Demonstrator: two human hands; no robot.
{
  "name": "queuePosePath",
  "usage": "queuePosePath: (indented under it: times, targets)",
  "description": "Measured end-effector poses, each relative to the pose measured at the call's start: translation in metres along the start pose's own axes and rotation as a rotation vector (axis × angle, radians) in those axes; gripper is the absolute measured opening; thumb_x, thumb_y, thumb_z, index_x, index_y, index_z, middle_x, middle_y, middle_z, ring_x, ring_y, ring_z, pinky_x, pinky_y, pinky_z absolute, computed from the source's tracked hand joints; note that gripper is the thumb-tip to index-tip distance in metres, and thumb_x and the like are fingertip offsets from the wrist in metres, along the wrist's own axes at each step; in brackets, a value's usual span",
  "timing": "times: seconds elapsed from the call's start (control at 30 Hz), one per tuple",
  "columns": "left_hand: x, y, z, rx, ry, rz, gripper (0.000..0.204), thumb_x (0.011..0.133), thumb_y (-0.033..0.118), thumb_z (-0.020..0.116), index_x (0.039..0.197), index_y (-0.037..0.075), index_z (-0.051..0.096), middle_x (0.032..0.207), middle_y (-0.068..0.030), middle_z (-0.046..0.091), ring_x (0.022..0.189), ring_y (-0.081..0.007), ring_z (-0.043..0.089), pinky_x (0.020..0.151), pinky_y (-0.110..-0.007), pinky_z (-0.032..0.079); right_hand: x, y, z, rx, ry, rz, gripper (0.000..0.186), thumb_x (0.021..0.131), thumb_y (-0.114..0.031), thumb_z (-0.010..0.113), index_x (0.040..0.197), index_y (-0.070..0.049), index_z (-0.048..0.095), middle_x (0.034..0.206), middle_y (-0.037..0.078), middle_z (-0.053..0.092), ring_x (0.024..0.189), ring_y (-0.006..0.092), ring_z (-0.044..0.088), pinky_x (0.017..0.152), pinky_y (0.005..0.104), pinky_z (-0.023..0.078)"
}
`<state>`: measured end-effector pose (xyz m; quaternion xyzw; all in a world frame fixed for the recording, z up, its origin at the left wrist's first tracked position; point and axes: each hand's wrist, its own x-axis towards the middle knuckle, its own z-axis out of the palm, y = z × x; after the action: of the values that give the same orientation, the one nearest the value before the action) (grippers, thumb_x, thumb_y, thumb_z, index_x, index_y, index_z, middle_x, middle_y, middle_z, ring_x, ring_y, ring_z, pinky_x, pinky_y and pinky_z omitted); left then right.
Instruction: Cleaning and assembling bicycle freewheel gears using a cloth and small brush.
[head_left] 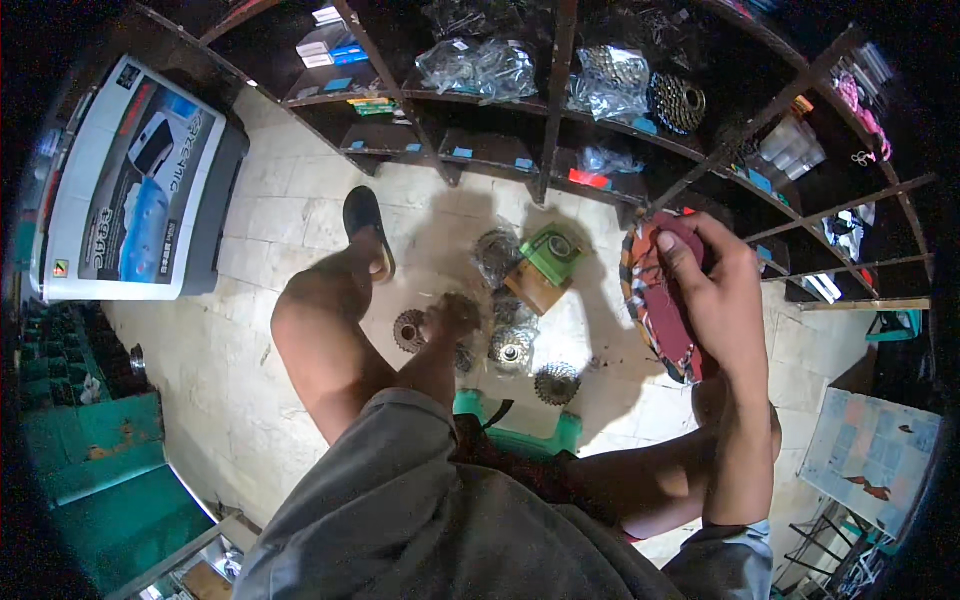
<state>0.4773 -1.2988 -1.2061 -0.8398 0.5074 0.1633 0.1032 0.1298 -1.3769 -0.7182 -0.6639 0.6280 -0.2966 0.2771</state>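
Note:
My right hand (718, 290) is raised at the right and shut on a red and orange patterned cloth (655, 300), thumb pressed on its top edge. My left hand (455, 315) reaches down to the tiled floor among several metal bicycle sprocket clusters (512, 350). One cluster (408, 330) lies just left of it and another (557, 383) nearer to me. The hand is dark and blurred, so its grip is unclear. A green box (553, 252) and a brown cardboard box (535, 288) lie just beyond, next to a bagged sprocket (497, 255).
Dark wooden shelves (550, 110) across the top hold bagged parts (480, 65) and a sprocket cluster (680, 100). A large white printed box (130, 180) stands at left, above green crates (90, 440). My foot in a black sandal (365, 225) rests on the floor. A green stool (520, 430) is under me.

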Motion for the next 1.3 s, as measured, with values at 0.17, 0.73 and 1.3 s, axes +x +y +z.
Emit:
queuePosePath:
  times: [0.17,0.73,1.3]
  targets:
    - [-0.007,0.01,0.001,0.122,-0.017,0.044,0.074,0.086,0.056,0.069,0.15,0.026,0.048,0.131,-0.0227,0.06,0.122,-0.0427,0.059,0.089,-0.056,0.052,-0.006,-0.002,0.012,0.003,-0.057,-0.028,0.027,0.094,-0.028,0.072,0.103,-0.003,0.074,0.082,0.024,0.072,0.076,0.0397,0.072,0.071,0.0451,0.055]
    - [0.009,-0.012,-0.02,-0.218,-0.146,0.237,0.076,0.086,0.038,0.07,0.147,0.008,0.036,0.118,-0.0335,0.064,0.101,-0.0502,0.07,0.079,-0.057,0.058,0.001,-0.004,0.012,-0.034,-0.018,-0.077,0.029,0.093,-0.029,0.071,0.104,-0.002,0.074,0.083,0.026,0.072,0.081,0.0447,0.071,0.076,0.0496,0.055]
    - [0.027,-0.016,0.031,-0.151,0.08,0.5,0.067,0.083,0.049,0.072,0.136,0.011,0.059,0.115,-0.0183,0.074,0.108,-0.0359,0.072,0.086,-0.049,0.059,-0.005,0.0,-0.002,-0.067,0.06,-0.105,0.03,0.096,-0.026,0.071,0.108,0.002,0.07,0.082,0.02,0.073,0.076,0.0249,0.073,0.071,0.0384,0.054]
